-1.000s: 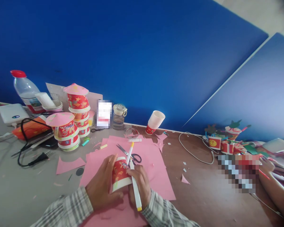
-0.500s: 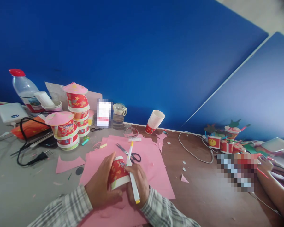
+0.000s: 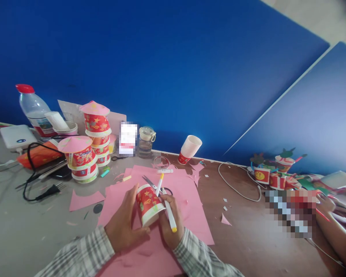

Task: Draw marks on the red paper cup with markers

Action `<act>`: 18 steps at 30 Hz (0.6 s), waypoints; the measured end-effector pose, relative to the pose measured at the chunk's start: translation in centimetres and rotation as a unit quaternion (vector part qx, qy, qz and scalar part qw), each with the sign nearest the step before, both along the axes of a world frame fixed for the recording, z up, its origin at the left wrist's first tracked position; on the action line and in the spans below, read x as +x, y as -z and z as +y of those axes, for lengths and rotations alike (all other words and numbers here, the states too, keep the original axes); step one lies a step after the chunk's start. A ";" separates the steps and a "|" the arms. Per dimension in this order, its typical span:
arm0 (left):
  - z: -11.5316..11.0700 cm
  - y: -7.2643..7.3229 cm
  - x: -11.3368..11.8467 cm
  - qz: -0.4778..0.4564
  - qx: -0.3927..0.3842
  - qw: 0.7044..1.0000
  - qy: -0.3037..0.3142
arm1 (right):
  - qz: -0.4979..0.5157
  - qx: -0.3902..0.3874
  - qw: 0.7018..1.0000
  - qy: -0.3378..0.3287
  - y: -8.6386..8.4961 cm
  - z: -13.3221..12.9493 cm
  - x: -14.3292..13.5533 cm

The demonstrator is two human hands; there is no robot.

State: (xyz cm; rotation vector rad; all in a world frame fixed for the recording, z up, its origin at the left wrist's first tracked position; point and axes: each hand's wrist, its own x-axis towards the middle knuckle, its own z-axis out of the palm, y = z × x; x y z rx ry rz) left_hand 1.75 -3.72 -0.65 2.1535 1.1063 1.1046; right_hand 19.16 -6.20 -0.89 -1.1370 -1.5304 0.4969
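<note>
We see the left hand (image 3: 123, 227) wrapped around a red paper cup (image 3: 148, 204), thumb stretched up along the cup's left side and the other fingers curled beneath it, so the hand is clamped on the cup. The cup sits low in the centre of the view, held above a pink paper sheet (image 3: 190, 215) that lies on the table (image 3: 248, 238). The cup is tilted: its long axis runs from upper left to lower right, with the narrow base pointing up and away toward the blue wall (image 3: 173, 69) and the white rolled rim pointing down and to the right, toward the person.

The right hand (image 3: 169, 223) presses against the cup's right side and grips a white marker (image 3: 166, 203), fingers closed on its barrel. The marker's long axis is steep, leaning slightly left at the top; one yellow end points away from the person, the other yellow end points toward the wrist.

Behind the cup, scissors (image 3: 150, 183) lie on the pink sheet, partly hidden. To the left stand stacked decorated cups (image 3: 88, 154) with pink cone lids, and a water bottle (image 3: 31, 109). A tipped cup stack (image 3: 190, 148) lies near the wall, and a white cable (image 3: 239, 186) curls on the right. Another person's arm (image 3: 337, 234) shows at the right edge.
</note>
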 end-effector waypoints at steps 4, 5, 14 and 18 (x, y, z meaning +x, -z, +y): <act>-0.2 -0.6 0.2 0.007 -0.005 1.000 -0.018 | -0.059 0.050 0.997 0.029 -0.3 -0.3 0.0; -0.3 -0.7 0.3 0.017 -0.010 1.000 -0.022 | -0.077 0.065 0.994 0.041 -0.3 -0.4 0.0; -0.4 -0.2 0.3 0.036 -0.014 0.999 -0.024 | -0.076 0.061 0.995 0.018 -0.2 0.2 0.1; 0.0 0.1 0.1 0.027 -0.022 0.999 -0.023 | -0.080 0.052 0.995 0.012 -0.1 0.5 0.2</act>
